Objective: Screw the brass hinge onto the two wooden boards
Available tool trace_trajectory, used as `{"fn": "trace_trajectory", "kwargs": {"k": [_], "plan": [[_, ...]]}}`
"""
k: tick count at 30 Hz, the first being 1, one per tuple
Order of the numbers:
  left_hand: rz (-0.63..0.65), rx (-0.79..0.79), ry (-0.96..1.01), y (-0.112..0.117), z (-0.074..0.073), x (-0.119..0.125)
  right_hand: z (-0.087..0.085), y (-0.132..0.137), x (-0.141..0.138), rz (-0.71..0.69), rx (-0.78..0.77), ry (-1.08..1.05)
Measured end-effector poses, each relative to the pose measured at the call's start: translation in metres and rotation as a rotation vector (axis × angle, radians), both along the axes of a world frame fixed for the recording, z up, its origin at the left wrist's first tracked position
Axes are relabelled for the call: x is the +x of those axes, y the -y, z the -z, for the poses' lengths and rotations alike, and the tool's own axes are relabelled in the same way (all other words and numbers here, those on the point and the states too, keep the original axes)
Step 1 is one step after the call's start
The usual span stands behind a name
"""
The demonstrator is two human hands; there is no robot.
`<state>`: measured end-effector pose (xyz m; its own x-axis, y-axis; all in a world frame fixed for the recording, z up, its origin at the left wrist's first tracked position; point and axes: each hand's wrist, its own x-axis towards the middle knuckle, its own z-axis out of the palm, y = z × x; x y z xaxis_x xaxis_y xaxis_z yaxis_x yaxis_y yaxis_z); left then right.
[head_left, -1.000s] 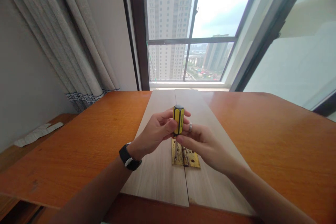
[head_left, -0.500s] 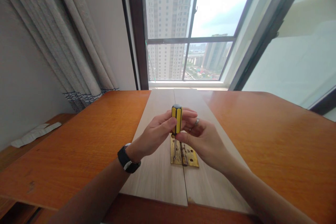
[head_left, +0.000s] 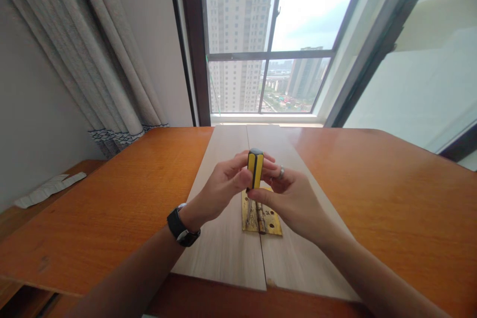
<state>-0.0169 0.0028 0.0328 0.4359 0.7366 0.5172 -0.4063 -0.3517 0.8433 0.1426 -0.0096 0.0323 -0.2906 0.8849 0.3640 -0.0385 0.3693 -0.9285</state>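
- Head view: the left hand [head_left: 225, 184] has its grip closed, pinching the handle of the screwdriver [head_left: 255, 169] between thumb and fingers, the fingertips passing behind it.
- The right hand [head_left: 296, 196] pinches lower down, its thumb at the base of the handle and its fingers curled in behind.
- The screwdriver stands nearly upright above the hinge [head_left: 275, 223], black cap up, yellow panels with black stripes between; its metal shaft slants slightly down to the left leaf.
- The hinge, brass-coloured and scuffed, lies opened flat across the seam between the left board [head_left: 223, 253] and the right board [head_left: 294, 268]; two holes show in its right leaf, and the small dark marks there are too tiny to read.
- Both boards lie side by side on the orange-brown tabletop [head_left: 402, 184], running towards the window [head_left: 313, 5].
- A black-strapped watch [head_left: 183, 226] circles the left wrist, its dial turned away; a ring [head_left: 281, 172] sits on a right finger.
- Left of the tabletop hangs a grey curtain [head_left: 85, 35] with a patterned hem.
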Motion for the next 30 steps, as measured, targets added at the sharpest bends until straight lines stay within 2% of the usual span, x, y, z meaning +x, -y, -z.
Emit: {"fn": "trace_trajectory", "kwargs": {"k": [9,12,15,17,20,24,27,30], "plan": [[0.028,-0.033,0.021,-0.006,0.001,-0.01,-0.007,0.005,0.003,-0.166,0.076,0.087],[-0.003,-0.058,0.055,-0.005,0.001,-0.006,-0.005,0.008,-0.003,-0.104,0.091,0.131],[-0.031,-0.071,0.062,-0.002,0.0,-0.001,-0.001,0.008,-0.008,-0.008,0.026,0.108],[-0.035,-0.049,0.062,0.0,0.0,0.0,0.002,0.007,-0.008,0.009,0.0,0.079],[-0.02,-0.004,0.031,0.002,-0.001,-0.001,0.002,0.007,-0.005,-0.068,0.016,0.118],[-0.01,-0.026,-0.031,0.004,-0.002,-0.004,-0.005,0.007,0.003,-0.22,0.01,0.203],[0.013,-0.007,0.002,0.0,-0.001,-0.006,-0.008,0.008,0.004,-0.206,0.002,0.226],[0.03,-0.005,0.03,-0.003,0.001,-0.006,-0.005,0.009,0.0,-0.147,0.069,0.164]]}}
